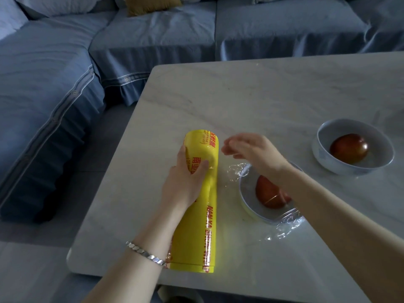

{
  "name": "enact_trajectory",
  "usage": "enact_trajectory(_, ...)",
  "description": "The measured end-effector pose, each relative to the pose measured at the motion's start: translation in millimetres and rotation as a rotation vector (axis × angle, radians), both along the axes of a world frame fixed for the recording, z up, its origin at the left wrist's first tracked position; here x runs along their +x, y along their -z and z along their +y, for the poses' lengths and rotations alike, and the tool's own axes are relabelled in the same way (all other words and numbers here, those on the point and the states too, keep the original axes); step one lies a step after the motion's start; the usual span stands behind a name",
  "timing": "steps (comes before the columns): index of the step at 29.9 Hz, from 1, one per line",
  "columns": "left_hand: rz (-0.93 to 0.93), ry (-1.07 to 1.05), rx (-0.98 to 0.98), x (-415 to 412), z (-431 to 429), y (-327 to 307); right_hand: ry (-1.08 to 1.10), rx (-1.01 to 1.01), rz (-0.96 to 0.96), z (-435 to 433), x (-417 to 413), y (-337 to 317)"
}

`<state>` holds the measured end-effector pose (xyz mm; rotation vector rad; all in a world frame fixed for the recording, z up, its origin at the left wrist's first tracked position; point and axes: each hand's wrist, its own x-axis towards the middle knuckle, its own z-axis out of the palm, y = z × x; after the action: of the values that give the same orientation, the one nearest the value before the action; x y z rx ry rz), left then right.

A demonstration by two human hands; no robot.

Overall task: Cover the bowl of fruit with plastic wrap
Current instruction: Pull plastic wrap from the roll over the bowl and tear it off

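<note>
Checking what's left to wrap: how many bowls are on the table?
2. The wrapped bowl sits under the right forearm, beside the yellow plastic wrap roll; the uncovered bowl stands farther back, right.

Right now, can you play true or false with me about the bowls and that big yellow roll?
1. The left hand holds the yellow roll. True.
2. Both bowls have plastic wrap over them. False: only the near bowl has plastic wrap on it; the far bowl looks uncovered.
3. Each bowl has a red fruit inside, one in the near bowl and one in the far bowl. True.
4. The yellow roll stands upright. False: it lies on its side on the table.
5. The bracelet is on the right wrist. False: it is on the left wrist.
</note>
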<state>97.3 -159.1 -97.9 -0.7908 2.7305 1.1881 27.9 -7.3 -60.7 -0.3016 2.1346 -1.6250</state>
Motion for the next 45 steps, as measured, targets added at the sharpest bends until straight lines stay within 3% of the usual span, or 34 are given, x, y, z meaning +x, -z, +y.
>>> enact_trajectory(3, 0.005, -0.015, 0.004, -1.1, -1.0, 2.4, -0.508, 0.640, 0.359, 1.0, 20.8, 6.1)
enact_trajectory(5, 0.002, -0.037, 0.019, -1.5, -1.5, 3.4, -0.621, 0.775, 0.498, -2.1, 31.2, 12.0)
enact_trajectory(12, -0.004, -0.032, 0.021, -0.9, -0.6, 3.0, -0.474, 0.682, 0.631, -2.8, 39.4, 33.5)
enact_trajectory(19, -0.011, -0.015, -0.008, 0.3, 2.9, 1.1, -0.197, 0.439, 0.765, -11.7, 41.9, 54.2)
enact_trajectory(23, 0.014, -0.028, 0.023, 1.8, 0.0, -0.3, -0.113, 0.533, 0.510, -14.4, 35.7, 48.8)
enact_trajectory(26, 0.030, -0.011, 0.045, 6.0, 2.3, -4.0, -0.042, 0.490, 0.354, -18.5, 36.9, 37.9)
enact_trajectory(32, 0.055, -0.024, 0.023, 12.3, -1.4, -2.6, 0.116, 0.294, 0.111, -20.7, 28.6, 28.0)
enact_trajectory(36, -0.010, -0.002, 0.109, 26.7, -1.7, 0.1, 0.166, 0.014, -0.152, -4.4, 25.9, 8.2)
enact_trajectory(38, -0.003, -0.003, 0.163, 31.3, -1.1, 0.3, -0.025, 0.174, -0.033, 0.2, 30.1, 3.8)
enact_trajectory(40, 0.025, -0.014, 0.192, 31.9, -0.8, 0.3, -0.343, 0.510, 0.166, -1.6, 41.5, 2.3)
enact_trajectory(42, 0.049, -0.025, 0.197, 30.7, -1.1, 0.6, -0.512, 0.737, 0.370, -2.0, 54.5, 3.2)
enact_trajectory(45, 0.087, -0.047, 0.179, 29.1, -3.1, -2.2, -0.525, 0.745, 0.431, -3.5, 59.6, -0.7)
